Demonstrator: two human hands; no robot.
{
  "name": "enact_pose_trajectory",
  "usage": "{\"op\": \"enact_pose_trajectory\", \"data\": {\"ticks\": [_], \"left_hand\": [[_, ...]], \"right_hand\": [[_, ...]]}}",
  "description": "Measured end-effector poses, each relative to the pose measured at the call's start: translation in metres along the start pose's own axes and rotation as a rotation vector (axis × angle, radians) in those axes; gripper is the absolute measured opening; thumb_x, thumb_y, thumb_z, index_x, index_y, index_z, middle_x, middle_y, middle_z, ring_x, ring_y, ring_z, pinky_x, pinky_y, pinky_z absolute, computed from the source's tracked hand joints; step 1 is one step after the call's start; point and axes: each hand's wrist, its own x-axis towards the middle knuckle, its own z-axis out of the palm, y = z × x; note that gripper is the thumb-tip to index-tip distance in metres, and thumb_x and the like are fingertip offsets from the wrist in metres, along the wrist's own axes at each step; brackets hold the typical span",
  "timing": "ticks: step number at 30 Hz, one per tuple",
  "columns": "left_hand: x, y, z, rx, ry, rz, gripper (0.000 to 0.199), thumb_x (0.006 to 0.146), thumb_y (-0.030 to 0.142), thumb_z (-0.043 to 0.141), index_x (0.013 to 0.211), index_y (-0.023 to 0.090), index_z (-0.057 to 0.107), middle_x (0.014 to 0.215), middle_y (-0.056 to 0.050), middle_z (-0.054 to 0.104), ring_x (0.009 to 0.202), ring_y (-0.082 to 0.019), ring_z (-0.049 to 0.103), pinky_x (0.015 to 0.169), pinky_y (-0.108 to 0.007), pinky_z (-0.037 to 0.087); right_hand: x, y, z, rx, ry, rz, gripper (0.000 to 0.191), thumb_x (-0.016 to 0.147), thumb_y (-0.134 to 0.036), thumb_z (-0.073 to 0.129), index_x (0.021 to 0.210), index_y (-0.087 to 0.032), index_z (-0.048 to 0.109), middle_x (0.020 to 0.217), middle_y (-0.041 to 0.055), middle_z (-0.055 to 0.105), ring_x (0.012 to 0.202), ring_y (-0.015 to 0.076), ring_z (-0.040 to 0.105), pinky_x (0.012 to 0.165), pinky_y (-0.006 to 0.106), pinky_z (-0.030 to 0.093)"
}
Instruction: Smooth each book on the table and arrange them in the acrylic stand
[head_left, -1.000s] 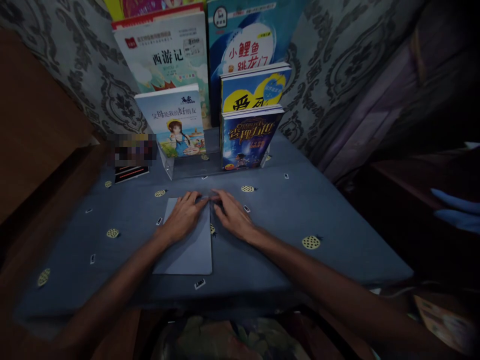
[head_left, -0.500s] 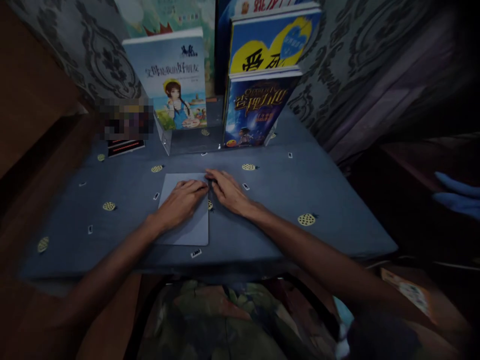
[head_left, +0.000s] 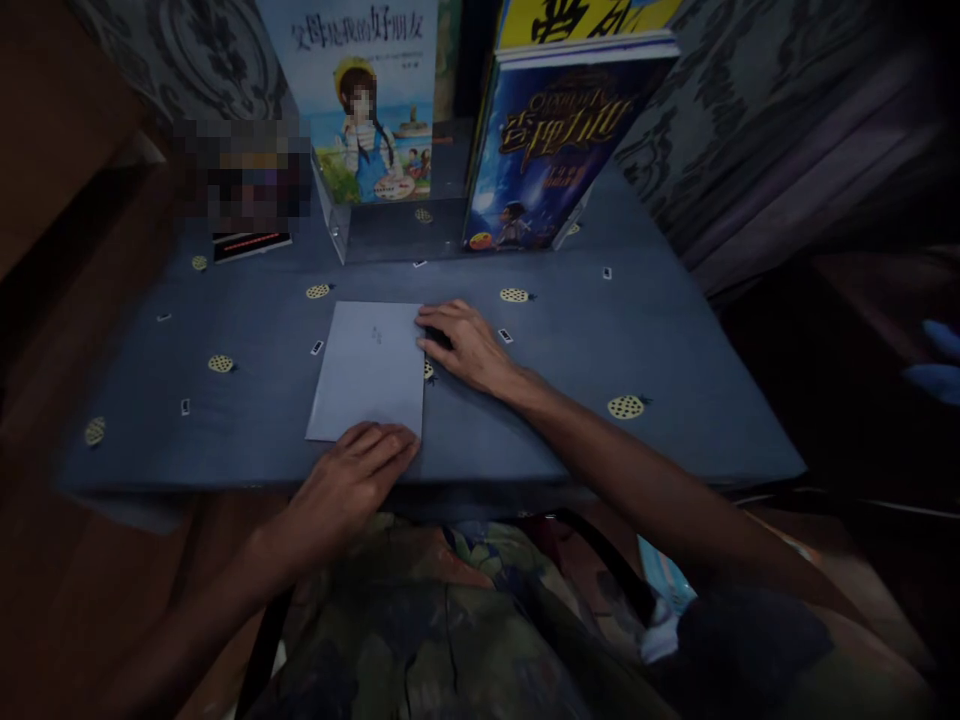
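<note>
A thin pale booklet point(head_left: 367, 350) lies flat on the patterned cloth, with a small dark mark near the top of its face. My left hand point(head_left: 358, 470) is at its lower right corner, fingers closed together over the bottom edge; the thumb is hidden. At the upper right edge, my right hand point(head_left: 469, 345) has its fingertips and thumb tip on the booklet's rim, with the palm resting beside it on the cloth.
Behind the booklet a clear acrylic stand point(head_left: 337, 235) holds upright books, among them a light blue one point(head_left: 367, 120) and a dark blue one point(head_left: 559, 150). A blurred-out item point(head_left: 247, 180) sits at the back left. The blue tablecloth point(head_left: 720, 400) bears pineapple prints.
My left hand has moved from the booklet's upper right down to its lower right corner, uncovering the mark. The right hand stays by the upper right edge. The view has tilted downward.
</note>
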Motion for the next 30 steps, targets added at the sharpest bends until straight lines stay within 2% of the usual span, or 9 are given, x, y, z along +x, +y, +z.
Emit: {"op": "enact_pose_trajectory", "data": {"ticks": [6,10,14,16,20,25,30], "left_hand": [[-0.01,0.025,0.019,0.19,0.064,-0.113,0.054,0.09,0.003,0.038,0.144,0.009,0.045,0.134,-0.018,0.062,0.126,-0.027,0.056,0.109,-0.046,0.043],[-0.023,0.027,0.026,0.203,0.127,-0.257,0.058,0.089,0.003,0.04,0.146,0.011,0.042,0.134,-0.017,0.061,0.126,-0.029,0.056,0.108,-0.047,0.045],[-0.046,0.016,0.017,0.182,0.21,-0.431,0.072,0.083,-0.003,0.038,0.152,0.018,0.034,0.132,-0.014,0.062,0.123,-0.029,0.057,0.102,-0.047,0.052],[-0.056,0.011,0.008,0.184,0.203,-0.471,0.074,0.084,-0.003,0.037,0.154,0.021,0.031,0.133,-0.013,0.061,0.122,-0.028,0.058,0.1,-0.046,0.054],[-0.064,0.007,-0.003,0.201,0.172,-0.499,0.072,0.088,-0.001,0.036,0.155,0.025,0.029,0.133,-0.012,0.061,0.121,-0.027,0.06,0.1,-0.047,0.056],[-0.065,0.003,0.001,0.183,0.189,-0.483,0.067,0.089,0.0,0.038,0.152,0.023,0.036,0.13,-0.013,0.063,0.12,-0.029,0.06,0.1,-0.05,0.056],[-0.062,-0.004,0.003,0.149,0.218,-0.438,0.062,0.089,-0.002,0.036,0.146,0.022,0.047,0.128,-0.012,0.064,0.116,-0.027,0.062,0.097,-0.046,0.059]], "right_hand": [[-0.002,-0.002,-0.001,-0.028,-0.001,0.008,0.033,0.094,-0.032,0.06,0.123,-0.019,0.068,0.133,0.0104,0.065,0.124,0.0321,0.055,0.103,0.052,0.043],[-0.003,-0.002,-0.001,-0.023,-0.009,0.01,0.035,0.093,-0.034,0.063,0.125,-0.021,0.068,0.135,0.0108,0.064,0.125,0.0333,0.054,0.104,0.055,0.042],[-0.003,-0.001,-0.001,-0.01,-0.013,0.019,0.036,0.092,-0.034,0.064,0.125,-0.021,0.068,0.135,0.0114,0.064,0.126,0.0339,0.054,0.103,0.058,0.044],[-0.003,-0.002,-0.001,-0.006,-0.008,0.022,0.035,0.092,-0.035,0.064,0.124,-0.022,0.068,0.134,0.0107,0.065,0.125,0.0338,0.055,0.103,0.059,0.044],[-0.003,-0.003,-0.002,0.001,-0.006,0.017,0.035,0.091,-0.035,0.065,0.125,-0.024,0.068,0.134,0.0097,0.065,0.125,0.0333,0.055,0.104,0.059,0.044],[-0.003,-0.003,-0.002,-0.018,-0.003,0.011,0.036,0.091,-0.034,0.064,0.124,-0.021,0.069,0.134,0.012,0.065,0.123,0.034,0.057,0.101,0.059,0.046],[-0.002,-0.002,0.0,-0.025,0.009,0.007,0.035,0.091,-0.033,0.064,0.124,-0.022,0.069,0.133,0.0112,0.067,0.123,0.0333,0.057,0.1,0.058,0.046]]}}
